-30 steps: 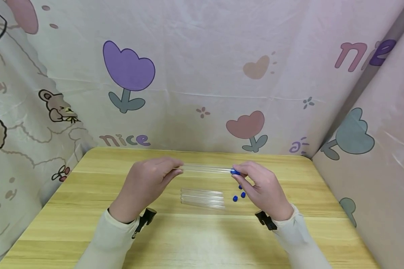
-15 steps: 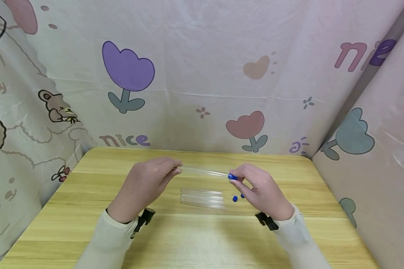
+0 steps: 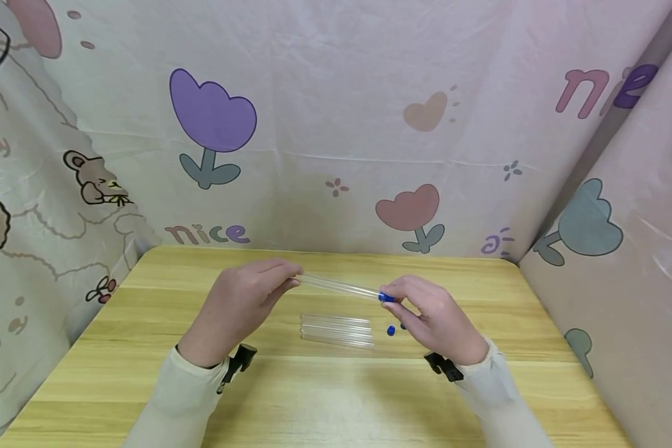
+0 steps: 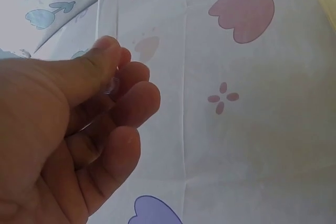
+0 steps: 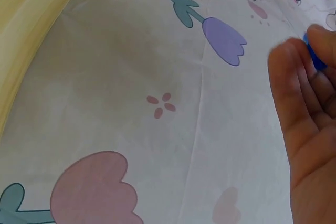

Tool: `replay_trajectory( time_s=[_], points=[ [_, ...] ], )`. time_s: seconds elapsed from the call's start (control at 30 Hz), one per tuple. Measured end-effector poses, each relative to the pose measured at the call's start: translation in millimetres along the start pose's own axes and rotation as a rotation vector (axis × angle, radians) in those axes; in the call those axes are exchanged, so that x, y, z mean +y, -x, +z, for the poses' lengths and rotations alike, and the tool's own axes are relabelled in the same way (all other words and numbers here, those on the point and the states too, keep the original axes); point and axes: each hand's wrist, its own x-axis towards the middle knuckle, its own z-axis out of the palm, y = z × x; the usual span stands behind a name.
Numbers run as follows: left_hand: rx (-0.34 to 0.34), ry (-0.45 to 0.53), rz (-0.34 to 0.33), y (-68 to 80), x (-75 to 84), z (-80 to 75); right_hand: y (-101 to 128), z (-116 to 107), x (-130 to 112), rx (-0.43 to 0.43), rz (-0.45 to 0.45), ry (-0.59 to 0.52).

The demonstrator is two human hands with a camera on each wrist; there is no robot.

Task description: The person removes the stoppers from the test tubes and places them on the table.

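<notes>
A clear test tube (image 3: 341, 287) spans both hands above the table, its right end a little lower. The left hand (image 3: 246, 305) pinches the left end between thumb and fingertips; in the left wrist view the rounded tube end (image 4: 111, 85) shows behind the thumb. At the other end, a blue cap (image 3: 386, 297) sits at the tube's mouth, pinched by the right hand (image 3: 434, 317). The right wrist view shows part of this blue cap (image 5: 315, 55) between thumb and fingers. Several clear tubes (image 3: 336, 330) lie side by side on the table below.
One loose blue cap (image 3: 391, 331) lies right of the tubes, and another (image 3: 403, 326) is partly hidden by the right hand. The wooden table (image 3: 336, 398) ends at a printed curtain (image 3: 313, 124) behind, with more curtain on both sides.
The right hand has come slightly left and down with the cap, tilting the tube's right end lower. It now covers more of the loose caps. The left hand has barely moved.
</notes>
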Motion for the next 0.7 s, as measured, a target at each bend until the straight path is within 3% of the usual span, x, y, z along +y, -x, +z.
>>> replay_trajectory(
  time_s=[0.2, 0.47, 0.7],
  points=[
    [-0.035, -0.018, -0.007, 0.8, 2.4, 0.3, -1.4, 3.9, 0.6, 0.105, 0.006, 0.086],
    [-0.025, -0.025, -0.025, 1.2, 5.2, -1.3, 1.6, 7.2, -1.4, 0.126, 0.14, 0.095],
    [-0.011, -0.017, -0.016, 1.0, 0.3, -5.7, -1.3, 4.9, -0.5, 0.024, 0.03, -0.009]
  ],
)
